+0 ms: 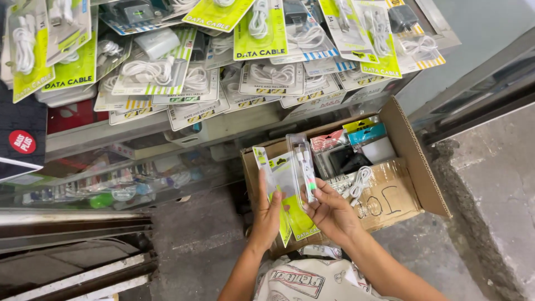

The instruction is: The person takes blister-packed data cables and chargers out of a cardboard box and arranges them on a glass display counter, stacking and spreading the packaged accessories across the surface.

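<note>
View from above onto a rough grey concrete floor [206, 239] in a narrow shop space; a raised concrete ledge [496, 184] runs at right beneath a dark metal rail [473, 100], and metal channels [72, 262] lie at lower left. A glass-fronted display counter [111, 178] crosses the upper frame, its top heaped with overlapping carded cable packs [167, 72] in lime green, white and striped card, each with a coiled white cable under a clear blister. A dark box with a round red sticker [22, 142] rests at the left edge.

An open brown cardboard box [412, 161] stands on the floor against the counter, its corrugated flaps taped and marked in black pen. Inside are further flat packs [356, 145] in pink, teal, yellow and white, and a loose coil of white cable [359, 181].

The left hand [266, 214] is closed around a fan of clear plastic packs with lime-green cards [281, 178], held upright above the box's near edge. The right hand [329, 209] pinches a narrow transparent cable pack [304, 161] between thumb and fingers, just beside and partly overlapping the left hand's packs. Below, a white printed garment [306, 281] covers the person's lap.
</note>
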